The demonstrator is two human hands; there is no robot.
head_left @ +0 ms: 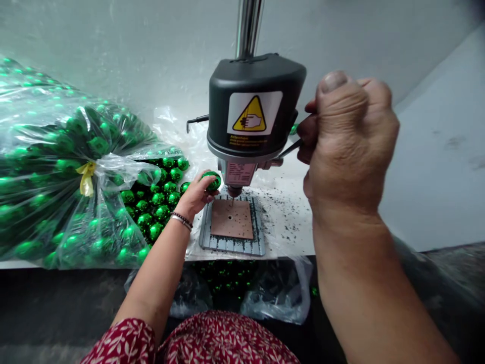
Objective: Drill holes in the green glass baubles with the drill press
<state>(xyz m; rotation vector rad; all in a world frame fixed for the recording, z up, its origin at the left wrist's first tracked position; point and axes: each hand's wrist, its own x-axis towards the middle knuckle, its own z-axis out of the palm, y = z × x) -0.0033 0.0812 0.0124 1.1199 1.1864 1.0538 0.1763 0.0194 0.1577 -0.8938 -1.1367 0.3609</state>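
Between the thumb and fingers of my left hand (197,194) is a shiny green ball (211,181), just left of the chuck of a black drill press (257,76). My right hand (350,136) is closed round the drill press lever (291,148), whose grip end is hidden by the fingers. Below the drill bit (232,201), a brown square board (242,222) with a small dark hole lies on the grooved metal base (258,246). The bit stands above the board, and no ball is under it.
Large clear plastic bags of green balls (49,202) fill the left side, one tied with a yellow strip (87,179). Dark shavings (282,215) litter the white table. Another open bag (299,298) with green balls sits below the front edge.
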